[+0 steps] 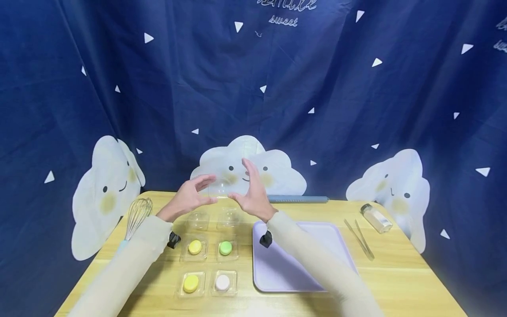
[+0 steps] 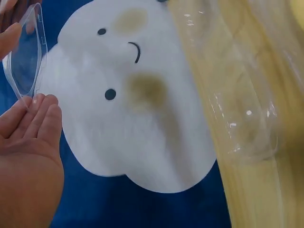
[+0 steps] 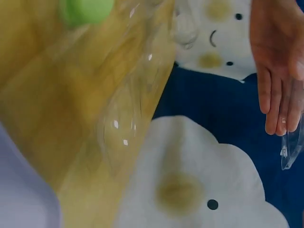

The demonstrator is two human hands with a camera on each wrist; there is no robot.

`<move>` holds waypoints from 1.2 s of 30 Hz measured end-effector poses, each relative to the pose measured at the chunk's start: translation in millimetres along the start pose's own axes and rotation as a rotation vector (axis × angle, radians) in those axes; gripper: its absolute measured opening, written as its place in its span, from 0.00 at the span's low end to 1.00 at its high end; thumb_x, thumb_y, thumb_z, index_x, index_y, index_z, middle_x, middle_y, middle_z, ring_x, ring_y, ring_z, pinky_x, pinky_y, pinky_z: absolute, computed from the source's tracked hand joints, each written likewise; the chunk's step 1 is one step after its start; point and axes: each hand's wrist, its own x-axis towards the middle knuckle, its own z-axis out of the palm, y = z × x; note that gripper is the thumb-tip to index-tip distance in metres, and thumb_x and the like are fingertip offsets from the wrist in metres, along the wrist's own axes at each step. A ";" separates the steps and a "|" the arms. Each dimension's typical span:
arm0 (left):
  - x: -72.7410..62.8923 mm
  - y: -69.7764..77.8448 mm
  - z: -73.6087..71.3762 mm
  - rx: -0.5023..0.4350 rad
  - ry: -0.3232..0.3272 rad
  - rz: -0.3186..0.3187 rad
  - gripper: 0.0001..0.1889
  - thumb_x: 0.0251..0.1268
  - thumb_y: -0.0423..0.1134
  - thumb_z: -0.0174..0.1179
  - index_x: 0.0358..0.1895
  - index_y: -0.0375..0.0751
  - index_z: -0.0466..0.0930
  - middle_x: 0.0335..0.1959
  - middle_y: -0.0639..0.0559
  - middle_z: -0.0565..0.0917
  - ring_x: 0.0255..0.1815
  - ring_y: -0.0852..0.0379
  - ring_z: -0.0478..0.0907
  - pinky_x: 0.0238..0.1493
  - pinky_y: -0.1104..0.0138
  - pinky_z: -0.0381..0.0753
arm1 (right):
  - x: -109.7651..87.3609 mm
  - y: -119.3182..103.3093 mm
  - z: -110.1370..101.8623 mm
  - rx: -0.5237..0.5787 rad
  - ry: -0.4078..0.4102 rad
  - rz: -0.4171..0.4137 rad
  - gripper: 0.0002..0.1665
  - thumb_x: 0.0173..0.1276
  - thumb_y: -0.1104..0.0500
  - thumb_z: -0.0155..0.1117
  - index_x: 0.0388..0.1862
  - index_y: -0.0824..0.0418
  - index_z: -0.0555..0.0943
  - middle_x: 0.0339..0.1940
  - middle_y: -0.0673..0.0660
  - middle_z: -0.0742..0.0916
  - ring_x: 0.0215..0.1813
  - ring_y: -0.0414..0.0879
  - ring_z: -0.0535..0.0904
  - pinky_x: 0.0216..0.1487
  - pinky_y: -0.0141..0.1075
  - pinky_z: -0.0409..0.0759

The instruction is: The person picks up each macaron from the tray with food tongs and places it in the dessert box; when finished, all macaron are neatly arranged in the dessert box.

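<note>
My left hand [image 1: 188, 198] and right hand [image 1: 255, 198] are raised above the back edge of the table, facing each other with thumbs and fingers spread in C shapes. Between them they hold a thin clear plastic lid [image 2: 29, 61] by opposite edges. Seen from the left wrist, the left fingertips [image 2: 42, 105] lie at its lower edge. Below, two clear plastic pieces [image 1: 198, 220] stand on the table. Nearer me, a yellow macaron [image 1: 195, 247], a green macaron [image 1: 225, 248], another yellow macaron [image 1: 190, 283] and a pale pink macaron [image 1: 222, 282] each sit in a clear square base.
A lilac tray [image 1: 293, 281] lies under the right forearm. To its right are metal tweezers [image 1: 362, 242] and a glass jar [image 1: 376, 218] on its side. A whisk [image 1: 138, 215] lies at the left, a long blue-grey bar [image 1: 301, 199] along the back edge before the curtain [image 1: 317, 88].
</note>
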 end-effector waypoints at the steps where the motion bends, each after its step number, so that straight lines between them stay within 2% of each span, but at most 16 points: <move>1: -1.8 1.9 3.3 0.025 -0.004 0.008 0.39 0.55 0.34 0.75 0.72 0.37 0.70 0.71 0.36 0.75 0.75 0.38 0.70 0.77 0.50 0.69 | -1.6 -0.6 -1.0 0.032 -0.028 0.046 0.64 0.52 0.59 0.82 0.82 0.61 0.53 0.80 0.60 0.66 0.80 0.53 0.64 0.78 0.46 0.71; 3: -5.5 4.4 9.5 0.070 -0.015 0.029 0.40 0.53 0.35 0.77 0.71 0.38 0.70 0.71 0.37 0.75 0.74 0.38 0.71 0.77 0.49 0.69 | -6.4 -1.9 -3.1 0.093 -0.092 0.116 0.62 0.54 0.59 0.82 0.82 0.60 0.54 0.80 0.58 0.67 0.79 0.53 0.65 0.77 0.47 0.71; 6: -11.0 7.5 16.9 0.085 -0.039 0.046 0.41 0.53 0.37 0.77 0.72 0.40 0.70 0.72 0.39 0.74 0.74 0.39 0.71 0.76 0.50 0.70 | -15.6 -3.5 -5.4 0.170 -0.198 0.180 0.60 0.56 0.59 0.80 0.82 0.60 0.55 0.80 0.59 0.67 0.80 0.53 0.65 0.78 0.47 0.70; 10: -16.5 9.0 21.9 0.058 -0.057 0.051 0.41 0.52 0.40 0.78 0.72 0.43 0.70 0.72 0.41 0.75 0.74 0.41 0.71 0.76 0.52 0.70 | -27.8 -4.8 -6.4 0.217 -0.283 0.209 0.56 0.57 0.62 0.79 0.80 0.60 0.58 0.79 0.59 0.69 0.79 0.52 0.66 0.78 0.45 0.71; 16: -23.1 11.3 24.7 0.041 -0.064 0.050 0.41 0.52 0.41 0.78 0.72 0.40 0.71 0.71 0.42 0.76 0.74 0.41 0.72 0.76 0.51 0.70 | -38.0 -5.8 -6.0 0.231 -0.289 0.206 0.48 0.58 0.64 0.78 0.75 0.60 0.66 0.73 0.60 0.76 0.74 0.52 0.72 0.76 0.45 0.74; 25: -43.8 8.4 38.4 0.069 -0.099 -0.023 0.41 0.51 0.40 0.78 0.71 0.40 0.72 0.70 0.42 0.77 0.73 0.41 0.73 0.76 0.52 0.71 | -59.6 -7.7 -5.1 0.111 -0.365 0.180 0.45 0.56 0.61 0.79 0.72 0.63 0.70 0.67 0.62 0.81 0.69 0.53 0.77 0.73 0.46 0.76; 29: -53.3 5.7 45.0 0.143 -0.132 -0.029 0.41 0.51 0.43 0.78 0.71 0.40 0.72 0.69 0.42 0.77 0.71 0.39 0.74 0.74 0.48 0.72 | -73.1 -8.9 -5.2 0.072 -0.416 0.230 0.44 0.58 0.56 0.79 0.72 0.61 0.70 0.67 0.58 0.81 0.68 0.51 0.78 0.73 0.46 0.76; 33: -62.1 4.6 52.1 0.307 -0.169 -0.005 0.41 0.51 0.48 0.77 0.69 0.38 0.73 0.67 0.41 0.79 0.69 0.38 0.76 0.72 0.44 0.74 | -87.5 -10.6 -5.4 0.038 -0.474 0.275 0.43 0.58 0.53 0.78 0.72 0.58 0.71 0.69 0.55 0.81 0.68 0.51 0.79 0.73 0.47 0.76; 36: -67.8 5.6 58.6 0.413 -0.198 -0.013 0.41 0.49 0.48 0.78 0.68 0.38 0.75 0.68 0.41 0.79 0.70 0.38 0.75 0.73 0.43 0.73 | -97.0 -10.5 -4.4 0.004 -0.513 0.272 0.43 0.58 0.53 0.78 0.72 0.58 0.71 0.69 0.56 0.81 0.69 0.52 0.78 0.73 0.48 0.76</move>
